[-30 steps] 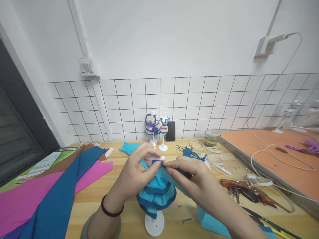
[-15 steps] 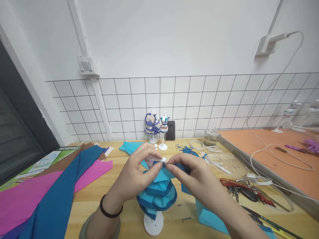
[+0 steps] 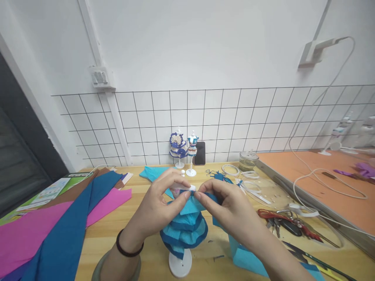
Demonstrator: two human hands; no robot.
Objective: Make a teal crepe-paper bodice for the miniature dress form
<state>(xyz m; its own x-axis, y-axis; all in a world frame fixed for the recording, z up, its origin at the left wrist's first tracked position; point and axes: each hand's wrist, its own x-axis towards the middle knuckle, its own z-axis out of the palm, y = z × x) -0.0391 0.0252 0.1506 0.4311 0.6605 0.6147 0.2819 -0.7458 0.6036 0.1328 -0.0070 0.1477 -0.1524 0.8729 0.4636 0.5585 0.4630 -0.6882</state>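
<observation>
Two bare hands meet at the top of a miniature dress form, fingertips almost touching. The left hand (image 3: 164,199) curls around the form's upper body, thumb and forefinger clamped on the bodice of a tiered blue dress (image 3: 185,234), seemingly to steady it from the side. The right hand (image 3: 231,207) pinches a dark blue strip (image 3: 211,200) between thumb and forefinger, close to the left thumb; such a grip would suit fine control of a narrow edge. Exactly how the strip meets the bodice is too small to tell.

The dress form stands on its round white base (image 3: 180,265) on a wooden table (image 3: 152,253), directly in front of the person, probably so both hands can reach it evenly. A light blue length (image 3: 249,259) lies below the right forearm.

Toward the wall stand two small dressed forms (image 3: 178,150), beside an upright phone (image 3: 200,153) that appears to lean there for support. Pink sheets (image 3: 111,205) and a long teal sheet (image 3: 68,222) overlap at left. At right are a lidded glass jar (image 3: 248,160), keys (image 3: 275,226) and scissors (image 3: 315,259).
</observation>
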